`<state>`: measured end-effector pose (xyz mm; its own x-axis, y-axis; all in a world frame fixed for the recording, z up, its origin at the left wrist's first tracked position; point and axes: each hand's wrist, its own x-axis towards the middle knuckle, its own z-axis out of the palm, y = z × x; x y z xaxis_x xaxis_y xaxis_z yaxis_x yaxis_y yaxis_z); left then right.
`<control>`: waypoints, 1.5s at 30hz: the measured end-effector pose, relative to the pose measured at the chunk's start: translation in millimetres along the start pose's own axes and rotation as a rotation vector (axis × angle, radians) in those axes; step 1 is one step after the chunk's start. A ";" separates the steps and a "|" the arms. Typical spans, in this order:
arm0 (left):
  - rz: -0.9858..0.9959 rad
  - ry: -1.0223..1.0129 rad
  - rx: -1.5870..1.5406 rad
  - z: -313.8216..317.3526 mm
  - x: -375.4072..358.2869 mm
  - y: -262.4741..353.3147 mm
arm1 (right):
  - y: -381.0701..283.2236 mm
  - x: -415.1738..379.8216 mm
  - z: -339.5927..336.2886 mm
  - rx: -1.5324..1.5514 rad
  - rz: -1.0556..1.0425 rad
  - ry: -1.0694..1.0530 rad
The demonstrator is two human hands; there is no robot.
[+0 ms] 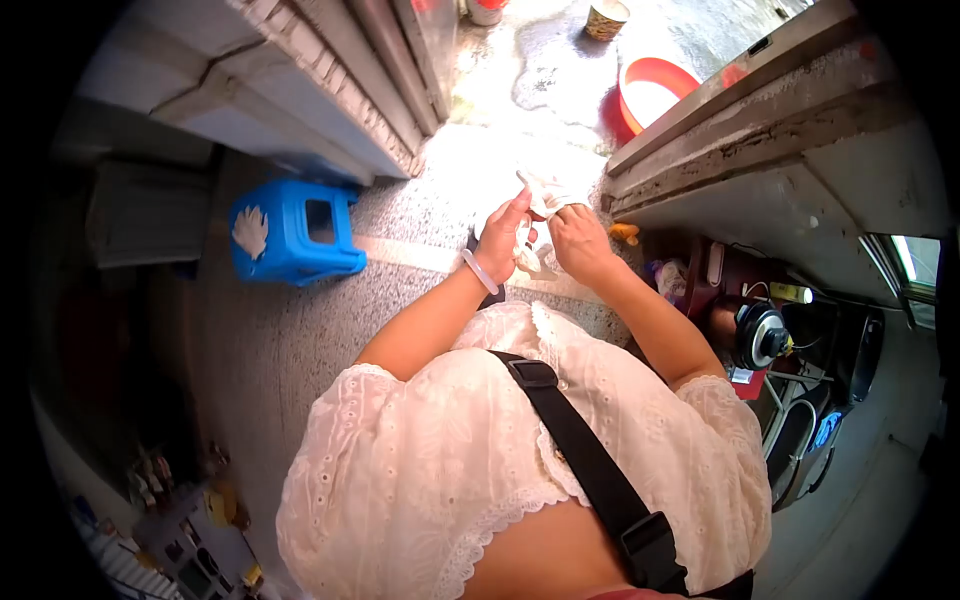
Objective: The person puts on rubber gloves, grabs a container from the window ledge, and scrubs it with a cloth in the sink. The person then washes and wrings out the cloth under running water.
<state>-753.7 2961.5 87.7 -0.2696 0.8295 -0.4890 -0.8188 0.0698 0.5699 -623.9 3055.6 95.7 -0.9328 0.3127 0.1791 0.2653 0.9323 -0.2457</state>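
In front of my chest, both hands hold a bunched white glove [543, 194]. My left hand [498, 240], with a pale bracelet at the wrist, grips its left side with the thumb pointing up. The fingers of my right hand [582, 243] are closed on its right side. Part of the white fabric hangs down between the hands. Another white glove [250, 232] lies flat on a blue plastic stool [285, 225] to the left.
Open doors stand on both sides of a bright doorway. Beyond it are a red basin [632, 110] and a patterned bucket [606, 20] on wet ground. To the right are a dark red cabinet [705, 290], a round pot-like appliance [762, 335] and a chair [795, 440].
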 end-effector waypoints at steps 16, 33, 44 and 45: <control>-0.010 0.025 -0.332 35.5 300.1 202.6 | 171.5 229.8 0.7 0.998 0.683 0.403; 0.605 0.384 0.431 116.4 569.7 292.9 | 492.0 430.6 -64.2 1.978 0.640 0.233; 0.059 -0.183 -0.063 202.2 717.7 341.1 | 617.1 573.8 -26.8 2.268 0.624 0.324; 0.090 -0.160 -0.071 204.8 742.3 352.7 | 633.9 589.9 -17.3 2.267 0.620 0.321</control>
<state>-1138.9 3715.4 60.9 -0.2639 0.9084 -0.3244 -0.8303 -0.0428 0.5557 -1001.8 3834.2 62.0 -0.7683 0.5820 -0.2664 -0.3966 -0.7596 -0.5155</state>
